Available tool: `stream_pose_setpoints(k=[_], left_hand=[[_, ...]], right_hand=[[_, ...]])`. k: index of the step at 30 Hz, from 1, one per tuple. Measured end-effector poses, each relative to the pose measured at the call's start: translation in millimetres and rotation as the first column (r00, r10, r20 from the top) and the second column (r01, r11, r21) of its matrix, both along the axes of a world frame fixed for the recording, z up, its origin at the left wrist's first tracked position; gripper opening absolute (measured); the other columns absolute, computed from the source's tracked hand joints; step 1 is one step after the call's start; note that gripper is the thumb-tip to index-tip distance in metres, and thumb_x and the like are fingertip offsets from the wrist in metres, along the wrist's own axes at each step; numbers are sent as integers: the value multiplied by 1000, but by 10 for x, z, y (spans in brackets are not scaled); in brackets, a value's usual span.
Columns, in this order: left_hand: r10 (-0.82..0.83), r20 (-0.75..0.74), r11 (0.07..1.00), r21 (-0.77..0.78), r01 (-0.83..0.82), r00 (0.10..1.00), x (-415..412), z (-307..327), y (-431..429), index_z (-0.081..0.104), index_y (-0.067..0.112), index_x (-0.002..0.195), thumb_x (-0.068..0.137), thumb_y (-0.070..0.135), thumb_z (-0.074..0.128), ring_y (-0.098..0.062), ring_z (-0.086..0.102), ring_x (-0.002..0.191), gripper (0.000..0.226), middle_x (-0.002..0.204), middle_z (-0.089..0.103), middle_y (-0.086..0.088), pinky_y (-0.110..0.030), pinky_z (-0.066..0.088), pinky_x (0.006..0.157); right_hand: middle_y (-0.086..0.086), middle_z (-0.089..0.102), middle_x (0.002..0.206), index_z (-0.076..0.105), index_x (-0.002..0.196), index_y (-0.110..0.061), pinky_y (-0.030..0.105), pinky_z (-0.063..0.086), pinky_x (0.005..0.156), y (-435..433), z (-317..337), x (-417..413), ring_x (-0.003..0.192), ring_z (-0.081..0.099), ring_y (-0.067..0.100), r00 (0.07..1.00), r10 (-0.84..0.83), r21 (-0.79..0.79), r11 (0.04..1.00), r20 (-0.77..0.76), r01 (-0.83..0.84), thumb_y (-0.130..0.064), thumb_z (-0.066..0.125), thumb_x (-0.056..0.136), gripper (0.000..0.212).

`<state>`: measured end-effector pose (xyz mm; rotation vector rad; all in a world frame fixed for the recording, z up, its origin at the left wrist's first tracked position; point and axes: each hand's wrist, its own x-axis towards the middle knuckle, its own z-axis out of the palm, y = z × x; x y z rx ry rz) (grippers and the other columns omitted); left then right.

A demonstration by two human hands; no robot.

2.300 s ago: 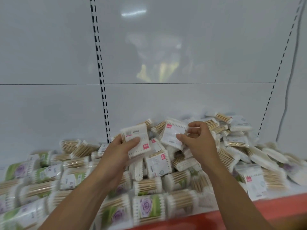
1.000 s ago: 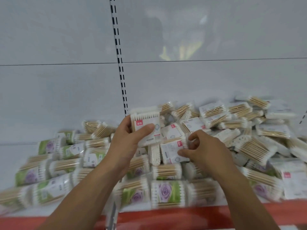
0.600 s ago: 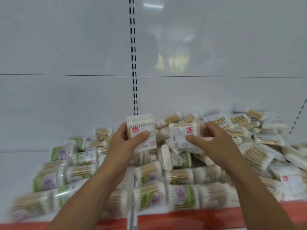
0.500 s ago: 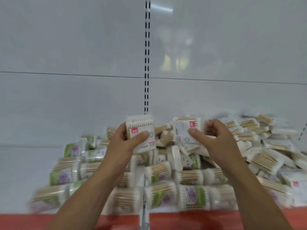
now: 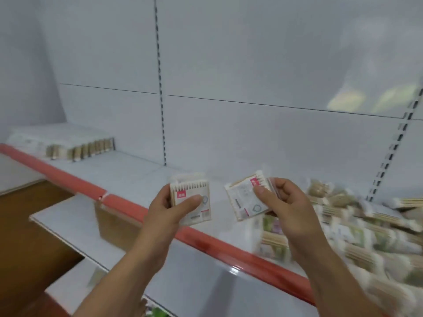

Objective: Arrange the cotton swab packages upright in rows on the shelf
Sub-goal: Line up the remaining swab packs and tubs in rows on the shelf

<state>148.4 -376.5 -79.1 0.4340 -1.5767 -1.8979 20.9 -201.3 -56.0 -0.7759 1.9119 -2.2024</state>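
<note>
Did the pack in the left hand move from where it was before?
Yes. The left hand carried its pack leftward: before it was over the heap of packs, now it is left of the heap, over bare shelf.

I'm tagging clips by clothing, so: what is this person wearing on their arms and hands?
Nothing that shows. The left hand and right hand are bare: no gloves, rings or watch visible. The left forearm and right forearm are uncovered to the frame's lower edge, no sleeve in view.
</note>
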Motion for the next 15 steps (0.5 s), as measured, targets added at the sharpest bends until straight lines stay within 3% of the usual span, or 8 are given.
stream_pose_setpoints(k=[4,9,15], left_hand=[[139,32,990,16,-139,990,858,-94,-717,65,14,118,74,15,75,-27,73,99,45,106,76,-8,-35,60,79],[295,113,949,77,-305,949,1664,-340,-1427,63,19,123,84,12,73,-27,72,102,41,109,76,-5,-48,55,95],[388,175,909,89,-407,905,2048,-521,-2151,62,21,123,83,18,73,-26,73,101,42,109,76,-4,-53,55,95]], right_hand=[[4,76,90,67,101,-13,26,51,68,-975,-197,527,80,72,16,986,164,39,985,40,-165,-20,72,84,19],[5,76,96,67,106,-13,38,56,79,-1987,-378,1055,90,73,22,925,357,102,923,127,-371,-21,72,83,24],[3,77,94,68,103,-14,32,53,75,-3022,-510,1324,82,73,15,873,461,114,870,157,-480,-18,70,86,18]])
